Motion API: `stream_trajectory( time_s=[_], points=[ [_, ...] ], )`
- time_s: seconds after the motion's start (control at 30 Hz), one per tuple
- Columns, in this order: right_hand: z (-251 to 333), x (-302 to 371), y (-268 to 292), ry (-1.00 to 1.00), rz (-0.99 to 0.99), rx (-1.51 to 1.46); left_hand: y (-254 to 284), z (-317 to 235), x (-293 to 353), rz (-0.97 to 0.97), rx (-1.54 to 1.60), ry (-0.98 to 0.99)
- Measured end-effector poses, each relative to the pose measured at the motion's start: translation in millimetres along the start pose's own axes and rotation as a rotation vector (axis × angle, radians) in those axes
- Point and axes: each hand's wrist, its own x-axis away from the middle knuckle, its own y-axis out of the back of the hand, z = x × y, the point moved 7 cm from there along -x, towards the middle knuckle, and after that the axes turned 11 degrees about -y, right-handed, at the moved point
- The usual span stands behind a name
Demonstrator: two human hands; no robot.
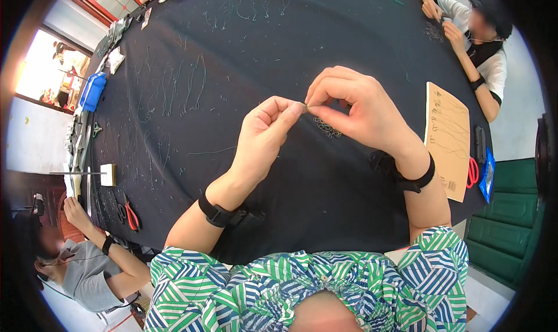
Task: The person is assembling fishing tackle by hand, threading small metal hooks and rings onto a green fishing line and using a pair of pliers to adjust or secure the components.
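Observation:
Over the middle of the black-covered table, my left hand (269,128) and my right hand (361,102) meet fingertip to fingertip. Both are closed in a pinch around something tiny and dark, too small to name. Just below my right fingers lies a small pile of metal loops (327,127), partly covered by that hand. To the left of my left hand, a thin greenish cord (212,152) stretches across the cloth.
Cords (195,88) and scraps litter the black cloth (290,204). At right lie a cardboard sheet (447,140) and red-handled scissors (472,172); at left, red-handled pliers (132,216) and a white block (108,175). Co-workers sit at upper right (485,47) and lower left (93,268).

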Motion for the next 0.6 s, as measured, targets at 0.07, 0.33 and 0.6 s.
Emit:
stream_trajectory(
  time_s=[0.07,0.33,0.6],
  points=[
    [-1.4,-0.8,1.4,-0.011,0.018,-0.007,-1.5,2.0,0.3,0.025,0.033,0.045],
    [-13.0,-1.0,-1.4,-0.074,0.090,-0.097,-1.2,11.6,1.4,0.071,0.158,0.166],
    [-7.4,1.5,-8.2,-0.115,0.105,-0.095,-2.6,12.2,2.5,0.063,0.063,0.179]
  ],
)
